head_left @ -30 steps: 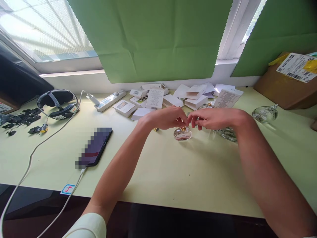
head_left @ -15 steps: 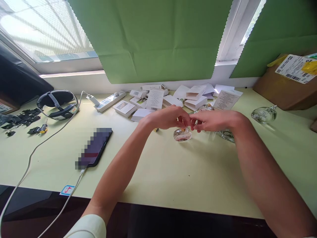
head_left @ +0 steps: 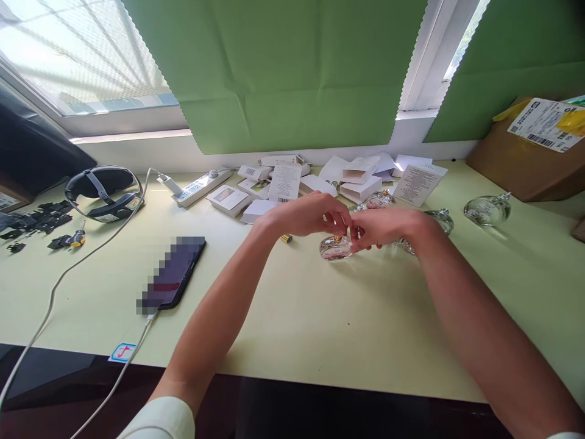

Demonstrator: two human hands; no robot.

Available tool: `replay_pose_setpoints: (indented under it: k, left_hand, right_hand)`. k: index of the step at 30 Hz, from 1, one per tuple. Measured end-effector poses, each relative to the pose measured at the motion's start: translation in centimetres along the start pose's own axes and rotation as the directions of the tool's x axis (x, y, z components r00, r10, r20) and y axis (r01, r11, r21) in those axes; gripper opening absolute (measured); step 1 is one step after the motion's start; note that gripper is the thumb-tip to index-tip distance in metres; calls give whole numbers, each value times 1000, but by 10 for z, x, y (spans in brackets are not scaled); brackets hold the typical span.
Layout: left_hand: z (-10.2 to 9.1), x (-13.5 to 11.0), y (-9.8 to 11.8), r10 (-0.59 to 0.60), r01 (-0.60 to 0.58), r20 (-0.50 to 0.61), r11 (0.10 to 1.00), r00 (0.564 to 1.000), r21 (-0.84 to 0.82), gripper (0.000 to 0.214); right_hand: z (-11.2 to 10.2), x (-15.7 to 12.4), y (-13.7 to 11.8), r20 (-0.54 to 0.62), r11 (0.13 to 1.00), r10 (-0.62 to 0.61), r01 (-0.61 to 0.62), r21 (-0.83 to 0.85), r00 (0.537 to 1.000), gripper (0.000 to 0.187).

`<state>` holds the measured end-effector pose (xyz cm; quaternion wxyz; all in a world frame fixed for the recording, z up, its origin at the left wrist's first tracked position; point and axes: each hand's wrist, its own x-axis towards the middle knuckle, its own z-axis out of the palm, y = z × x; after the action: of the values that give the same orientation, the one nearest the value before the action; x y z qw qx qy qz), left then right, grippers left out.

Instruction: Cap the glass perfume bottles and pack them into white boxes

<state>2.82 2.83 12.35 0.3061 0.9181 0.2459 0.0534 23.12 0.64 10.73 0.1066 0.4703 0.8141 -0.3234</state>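
Observation:
A small round clear glass bottle (head_left: 335,248) with pinkish liquid and a gold neck stands on the pale green table (head_left: 320,317). My left hand (head_left: 311,216) and my right hand (head_left: 384,227) meet just above its neck, fingers pinched together around some small part that I cannot make out. A small gold cap (head_left: 286,238) lies on the table left of the bottle. More clear glass bottles lie behind and right of my right hand: one (head_left: 380,199) near the boxes, one (head_left: 441,218) behind my wrist, one (head_left: 487,210) farther right.
Several small white boxes and leaflets (head_left: 320,177) are heaped at the back under the window. A white power strip (head_left: 201,186), a phone on a cable (head_left: 172,274), a black headset (head_left: 103,189) and black small parts (head_left: 36,219) lie left. A cardboard box (head_left: 530,152) stands at right.
My right hand has drawn a little left and down toward the bottle's neck, uncovering a glass bottle behind my wrist. My left hand stays pinched above the bottle.

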Motion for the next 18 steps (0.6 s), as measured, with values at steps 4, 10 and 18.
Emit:
replay_pose_setpoints:
  k: [4, 10, 18]
  left_hand:
    - [1, 1, 1, -18, 18, -9, 999, 1000, 29, 21]
    - [2, 1, 0, -96, 97, -13, 991, 995, 97, 29]
    - [5, 2, -8, -175, 163, 130, 981, 976, 102, 41]
  right_hand:
    - [-1, -3, 1, -16, 1000, 20, -20, -1, 1000, 28]
    - [-17, -30, 9, -103, 991, 110, -101, 89, 989, 42]
    - [-26, -48, 26, -235, 991, 117, -98, 91, 965, 51]
